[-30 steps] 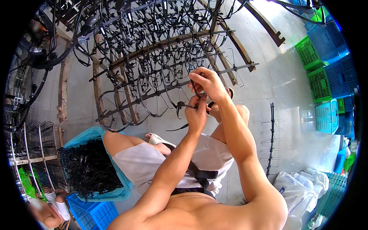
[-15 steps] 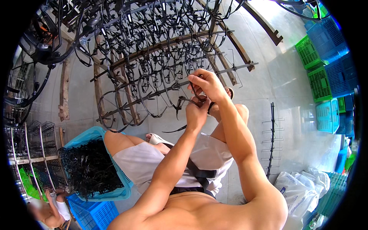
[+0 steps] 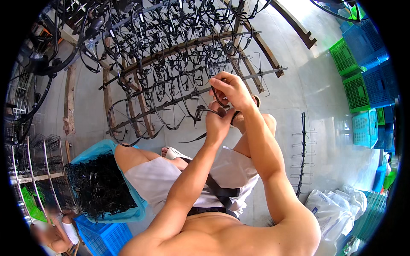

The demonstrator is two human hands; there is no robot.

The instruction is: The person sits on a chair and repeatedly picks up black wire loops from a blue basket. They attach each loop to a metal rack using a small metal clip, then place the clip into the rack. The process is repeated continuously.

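A thin curved black strip [image 3: 217, 97] runs between my two hands, beside the lowest bar [image 3: 186, 97] of the rack. The fingers of my right hand [image 3: 231, 90] are closed on its upper part. Just below, my left hand [image 3: 218, 122] pinches a lower part, though its fingertips are partly hidden. Another slim black end [image 3: 196, 139] pokes out left of my left wrist; whether it belongs to the same piece, I cannot tell. Many similar black looped pieces [image 3: 160, 79] hang from the rack bars in front of me.
Left of my knee stands a light blue basket [image 3: 142, 204] heaped with black strips [image 3: 100, 185]. Behind it are a blue crate [image 3: 104, 237] and another person [image 3: 60, 234]. A hooked rod [image 3: 303, 155] lies at right, near white plastic bags [image 3: 335, 213] and stacked green crates [image 3: 356, 94].
My right hand has risen slightly and its fingers have shifted on the strip. My left hand has turned a little, and the slim black end has swung slightly left.
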